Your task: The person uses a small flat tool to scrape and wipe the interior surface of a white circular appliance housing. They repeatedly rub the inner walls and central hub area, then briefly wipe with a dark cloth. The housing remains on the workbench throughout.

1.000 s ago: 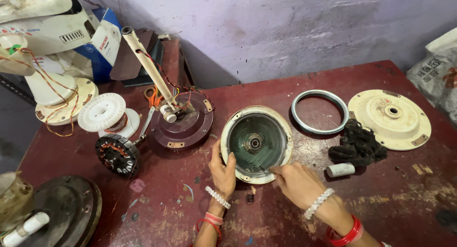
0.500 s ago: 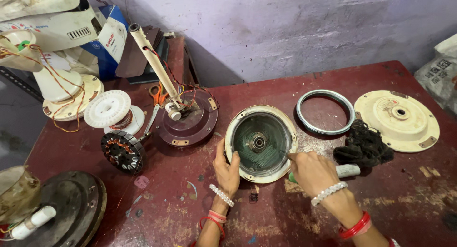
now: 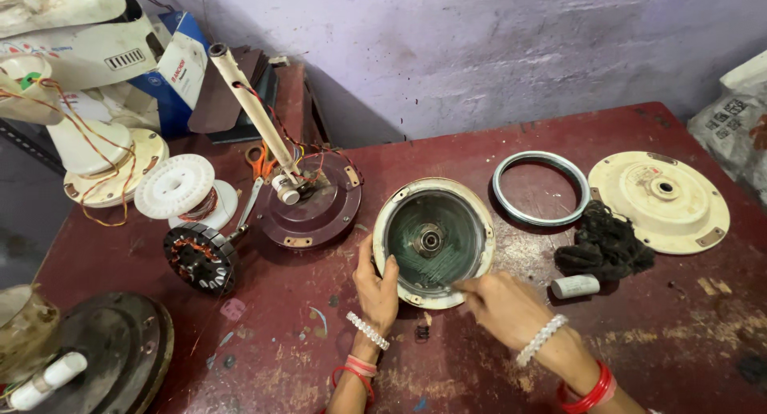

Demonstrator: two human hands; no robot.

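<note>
Both hands are at the round motor cover (image 3: 434,242): left hand (image 3: 377,290) grips its rim, right hand (image 3: 502,306) (fingers pinched) touches its edge.

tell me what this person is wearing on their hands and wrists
Both hands are bare, with no gloves and no sleeves showing. The left hand has a clear beaded bracelet and thin red and pink bangles at its wrist. The right hand has a clear beaded bracelet and thicker red bangles.

I see the worn red table (image 3: 479,142) carrying a round motor housing (image 3: 434,242), with a metal ring (image 3: 541,188) right of it and a brown cover (image 3: 307,206) left of it.
</note>
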